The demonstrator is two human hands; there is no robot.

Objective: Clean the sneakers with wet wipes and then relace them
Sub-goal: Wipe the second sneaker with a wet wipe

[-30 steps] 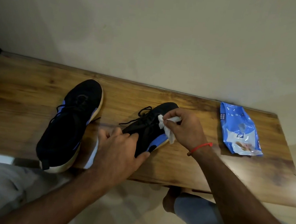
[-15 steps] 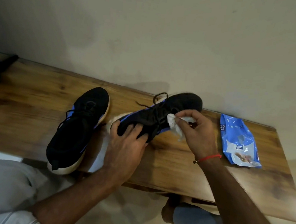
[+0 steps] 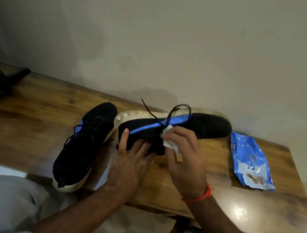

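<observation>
On the wooden bench (image 3: 34, 126) against the wall, I logged two black sneakers with blue side stripes. One sneaker (image 3: 85, 143) lay flat on its sole at the left part of the bench, toe toward the wall, heel at the near edge, laces threaded.

Second sneaker (image 3: 200, 127) was turned on its side, lengthwise along the wall, pale sole facing away from me, toe pointing right. Whether any part of it rested on the wood I could not tell. A black lace (image 3: 170, 114) stood up in a loose loop above its middle.

Left hand (image 3: 131, 161): forearm came up from lower left, palm down, fingers spread and reaching into or against the heel end of the tilted sneaker, thumb laid up along the heel side. Grip looked like a hold on the collar (fingertips hidden by the shoe).

Right hand (image 3: 184, 157): forearm entered from lower right, wrist bent, a red thread band (image 3: 205, 195) on it. Fingers curled round a crumpled white wet wipe (image 3: 170, 144), pressing it to the sneaker's side near the lace area.

Blue wet-wipe pack (image 3: 250, 160) lay flat at the right end of the bench, well apart from both hands.

Frame slightly blurred round the shoe's sole.
</observation>
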